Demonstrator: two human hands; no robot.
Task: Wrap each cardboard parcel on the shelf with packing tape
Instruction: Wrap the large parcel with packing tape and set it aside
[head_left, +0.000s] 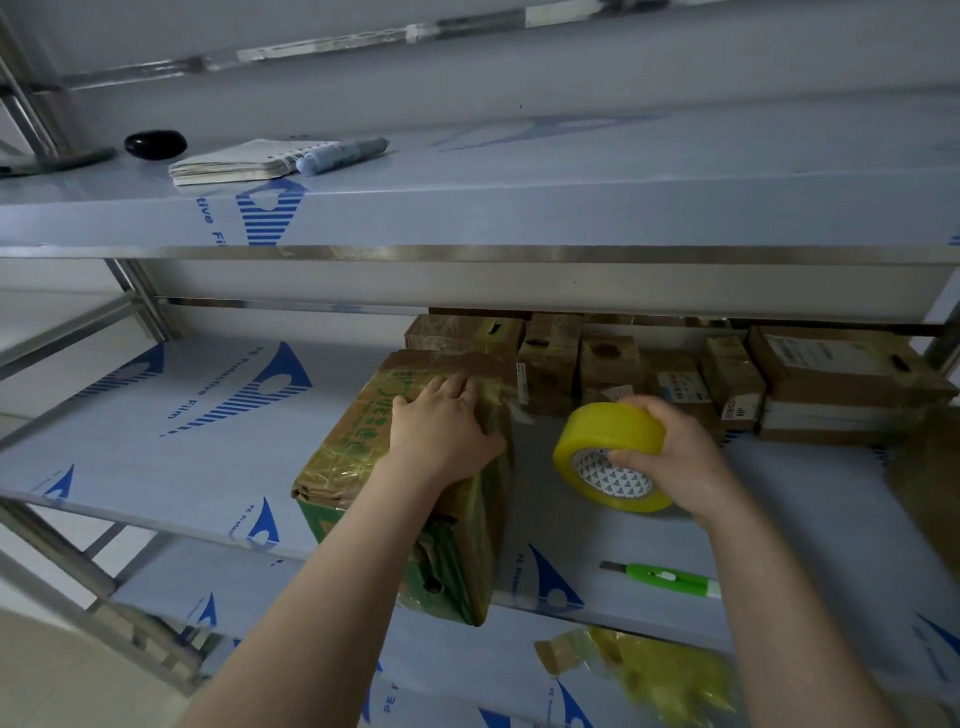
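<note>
A large cardboard parcel (353, 457) with green print and glossy tape over it lies on the middle shelf (156, 441). My left hand (441, 426) presses flat on its top, fingers straight, thumb over the right edge. To its right my right hand (670, 452) grips a yellowish roll of packing tape (602, 441), thumb in the core. A thin strip of tape seems to run from the roll toward the parcel's right side.
Several smaller taped cardboard parcels (675, 369) are stacked at the back right of the same shelf. A green utility knife (670, 578) lies near the front edge. Crumpled tape and cardboard (649, 670) lie on the shelf below. The upper shelf holds a notepad (244, 161), marker (343, 153) and black object (156, 144).
</note>
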